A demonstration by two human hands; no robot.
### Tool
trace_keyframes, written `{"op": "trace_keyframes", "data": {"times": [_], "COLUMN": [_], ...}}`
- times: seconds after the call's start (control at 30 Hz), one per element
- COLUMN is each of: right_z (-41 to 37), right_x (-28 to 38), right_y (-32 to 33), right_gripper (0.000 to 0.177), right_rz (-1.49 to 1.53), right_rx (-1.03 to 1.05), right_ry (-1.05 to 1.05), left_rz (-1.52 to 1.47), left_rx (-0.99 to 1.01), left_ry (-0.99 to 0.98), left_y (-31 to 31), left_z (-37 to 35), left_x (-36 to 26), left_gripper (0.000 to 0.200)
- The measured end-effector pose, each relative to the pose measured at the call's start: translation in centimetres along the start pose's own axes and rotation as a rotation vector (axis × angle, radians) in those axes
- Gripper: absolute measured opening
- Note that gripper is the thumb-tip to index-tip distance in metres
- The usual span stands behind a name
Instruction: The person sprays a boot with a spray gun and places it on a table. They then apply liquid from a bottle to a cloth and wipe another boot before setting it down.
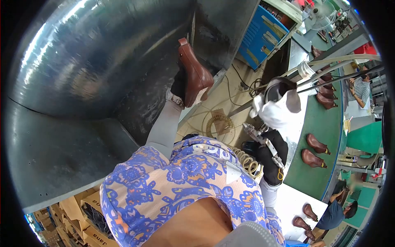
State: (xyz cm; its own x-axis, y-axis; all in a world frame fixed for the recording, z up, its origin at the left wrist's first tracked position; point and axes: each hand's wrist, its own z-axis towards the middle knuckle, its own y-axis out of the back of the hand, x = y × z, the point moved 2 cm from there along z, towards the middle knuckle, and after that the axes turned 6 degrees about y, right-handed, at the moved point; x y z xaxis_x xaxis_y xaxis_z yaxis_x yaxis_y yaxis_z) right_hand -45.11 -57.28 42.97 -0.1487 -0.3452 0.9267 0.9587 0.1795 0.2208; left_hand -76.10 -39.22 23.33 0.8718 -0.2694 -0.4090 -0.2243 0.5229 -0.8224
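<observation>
The left hand [177,87], in a dark glove with a grey sleeve behind it, is closed on a brown boot [196,77]. It holds the boot raised, sole side towards the floor, in front of the dark metal hood [94,61] that fills the upper left of the view. The boot sits at the hood's right edge, close to the metal; contact cannot be confirmed.

The right hand [270,158], in a black glove, is wrapped around the grip of a spray gun [263,142]. The gun's metal body points up and to the left, away from the boot and well apart from it. A coiled hose [247,161] lies just beside the gloved hand, against the blue patterned garment [181,181] worn by the person.

A white cloth [276,108] hangs just above the spray gun, draped over a dark object.

To the right runs a green conveyor belt [321,123]. Two brown boots [316,144] lie on it side by side, and further boots [326,96] rest higher up the belt. A white table [290,201] below carries more boots [308,212].

Two other people are at work along the far side of the belt, one near the top [361,88] and one near the bottom [335,212]. A blue cabinet [261,37] stands beyond the hood, and cardboard boxes [82,214] are stacked at lower left.
</observation>
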Motion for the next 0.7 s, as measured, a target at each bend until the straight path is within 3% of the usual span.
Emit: {"op": "trace_keyframes", "data": {"times": [0.03,0.07,0.13,0.2,0.27,0.37,0.43,0.47,0.5,0.57,0.7], "right_z": [0.1,0.1,0.5,1.2,2.9,6.6,7.9,7.8,8.1,8.0,8.2], "right_x": [-0.2,-0.6,-1.0,-2.6,-4.2,-5.7,-7.4,-7.3,-7.3,-9.1,-11.1], "right_y": [0.0,-0.1,-0.5,-0.2,-0.5,-1.1,-1.6,-1.7,-1.7,-1.5,-0.2], "right_gripper": [0.015,0.015,0.014,0.023,0.027,0.034,0.033,0.032,0.043,0.062,0.069], "right_rz": [0.047,0.094,0.092,0.277,0.298,0.479,0.402,0.314,0.361,0.419,0.678], "right_rx": [0.003,0.006,-0.232,-0.270,-0.315,-0.248,-0.245,-0.248,-0.191,-0.162,-0.230], "right_ry": [0.024,0.048,-0.203,-0.257,-0.172,-0.104,-0.004,-0.204,-0.207,-0.128,-0.043], "left_rz": [-0.113,-0.051,0.040,0.061,0.049,0.042,-0.048,-0.094,-0.139,-0.140,-0.115], "left_rx": [0.059,-0.090,-0.343,-0.440,-0.476,-0.474,-0.382,-0.341,-0.300,-0.267,-0.258], "left_ry": [0.019,-0.037,-0.092,-0.082,-0.040,0.020,0.108,0.155,0.201,0.164,0.110], "left_y": [0.3,0.6,1.2,1.8,2.2,0.8,-5.0,-8.0,-10.1,-11.8,-16.8], "left_z": [0.2,0.2,0.2,0.6,1.3,3.5,5.1,5.8,6.3,6.5,6.5], "left_x": [0.5,1.2,2.9,4.4,5.9,6.6,5.2,4.5,4.0,4.0,3.7], "left_gripper": [0.033,0.032,0.031,0.029,0.028,0.027,0.050,0.063,0.076,0.080,0.079]}}
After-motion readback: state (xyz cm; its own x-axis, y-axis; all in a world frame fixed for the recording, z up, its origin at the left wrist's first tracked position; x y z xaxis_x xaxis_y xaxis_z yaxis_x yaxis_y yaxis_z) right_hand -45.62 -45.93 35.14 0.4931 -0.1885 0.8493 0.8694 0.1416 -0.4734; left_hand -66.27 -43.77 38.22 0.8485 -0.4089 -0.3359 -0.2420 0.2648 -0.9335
